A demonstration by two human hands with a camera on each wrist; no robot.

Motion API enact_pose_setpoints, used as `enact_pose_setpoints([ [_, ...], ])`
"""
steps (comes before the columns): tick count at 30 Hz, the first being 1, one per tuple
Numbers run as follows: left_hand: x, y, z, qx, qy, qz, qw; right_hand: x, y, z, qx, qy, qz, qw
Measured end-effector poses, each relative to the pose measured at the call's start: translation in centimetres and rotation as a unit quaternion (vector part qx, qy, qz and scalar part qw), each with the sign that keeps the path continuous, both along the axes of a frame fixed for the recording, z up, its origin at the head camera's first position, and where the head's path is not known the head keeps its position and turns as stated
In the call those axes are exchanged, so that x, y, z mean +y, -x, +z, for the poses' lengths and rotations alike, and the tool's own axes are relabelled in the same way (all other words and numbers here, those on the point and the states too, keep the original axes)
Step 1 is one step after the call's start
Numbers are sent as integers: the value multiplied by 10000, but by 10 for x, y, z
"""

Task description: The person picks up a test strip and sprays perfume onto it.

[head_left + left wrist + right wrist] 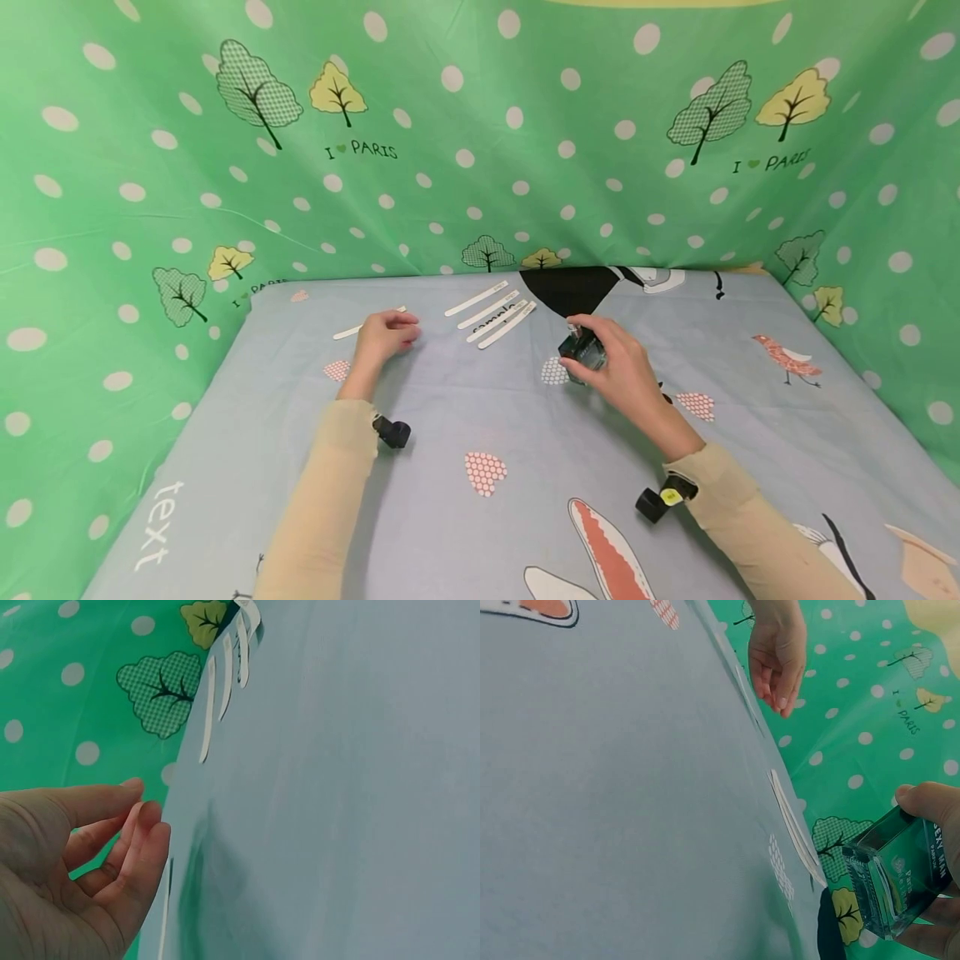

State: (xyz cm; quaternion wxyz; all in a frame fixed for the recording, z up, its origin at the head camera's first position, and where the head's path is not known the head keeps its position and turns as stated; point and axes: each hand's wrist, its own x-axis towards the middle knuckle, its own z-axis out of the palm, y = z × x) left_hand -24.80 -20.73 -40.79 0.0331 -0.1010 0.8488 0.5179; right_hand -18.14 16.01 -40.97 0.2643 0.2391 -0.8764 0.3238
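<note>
My right hand [621,367] grips a dark green glass perfume bottle [900,874] between thumb and fingers, above the table. The bottle is tilted in the right wrist view, its lettered face partly showing. My left hand [385,335] hovers near a single white paper test strip [347,333] at the far left. Its fingers are loosely bent, and in the left wrist view nothing shows between the thumb and fingertips [150,814]. Several more white paper strips [471,298] lie slantwise side by side between the two hands, small print at their upper ends.
A grey-blue printed cloth [450,533] covers the table, with hearts, a bird and lettering on it. Behind and at the sides hangs a green dotted curtain [420,75]. A small black camera [393,432] sits on the left wrist, and another camera [654,503] on the right.
</note>
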Motion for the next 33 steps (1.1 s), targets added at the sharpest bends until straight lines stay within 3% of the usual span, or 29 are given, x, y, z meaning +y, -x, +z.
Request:
enact_pose_setpoints([
  [8, -15, -2, -2, 104, 169, 120, 9997, 0, -1, 0, 9, 0, 39, 10000],
  [13, -26, -4, -4, 394, 608, 242, 9971, 0, 0, 0, 30, -4, 44, 10000],
  [19, -37, -6, -5, 584, 925, 782, 9909, 0, 0, 0, 5, 21, 39, 10000],
  [26, -51, -8, -5, 811, 589, 1564, 9826, -1, 0, -1, -17, 3, 65, 10000],
  [33, -69, -11, -11, 831, 538, 2072, 9733, -1, 0, -1, -57, -21, 85, 9999],
])
